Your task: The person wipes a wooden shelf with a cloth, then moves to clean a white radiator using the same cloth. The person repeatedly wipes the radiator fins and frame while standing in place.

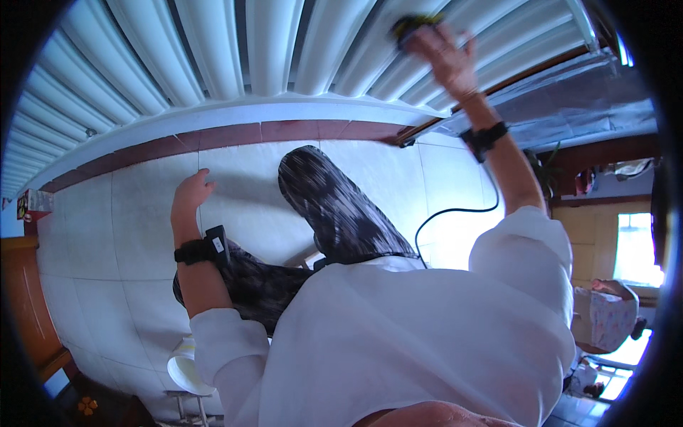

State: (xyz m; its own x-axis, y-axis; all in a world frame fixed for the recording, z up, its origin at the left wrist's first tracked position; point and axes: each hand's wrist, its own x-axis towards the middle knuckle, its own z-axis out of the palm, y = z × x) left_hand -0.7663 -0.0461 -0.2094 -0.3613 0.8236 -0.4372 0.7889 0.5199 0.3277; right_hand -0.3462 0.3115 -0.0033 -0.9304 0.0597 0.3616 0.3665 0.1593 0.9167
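Note:
My right hand (445,61) reaches up and holds a dark pad with yellow parts (411,29); motion blur hides what exactly it is. The pad is at the face of a white ribbed panel (272,48), which looks like a radiator. My left hand (193,189) hangs over the pale tiled floor (149,224) with nothing in it, its thumb apart from loosely bent fingers. Each wrist wears a black strap with a small device, and a black cable (459,211) runs from the right one.
Reddish-brown edging tiles (288,131) run below the panel. A white bucket (192,371) lies tilted by a small metal-legged stool (187,400). Orange-brown wooden furniture (29,304) stands at left, with a small box (36,205) above it. Another person (608,317) is at far right.

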